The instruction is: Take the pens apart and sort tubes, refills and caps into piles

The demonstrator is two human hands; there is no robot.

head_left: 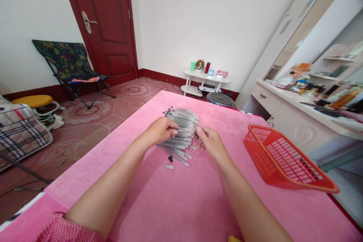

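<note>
A heap of grey capped pens lies in the middle of the pink table cover. My left hand rests on the heap's left side, its fingers curled round one of the pens. Fingers pinched, my right hand touches the heap's right edge; what it holds is too small to make out. A loose clear cap and a few stray pens lie in front of the heap.
A red plastic basket sits tilted at the table's right edge. A white dresser with clutter stands to the right. A folding chair, a red door and a small white stand lie beyond.
</note>
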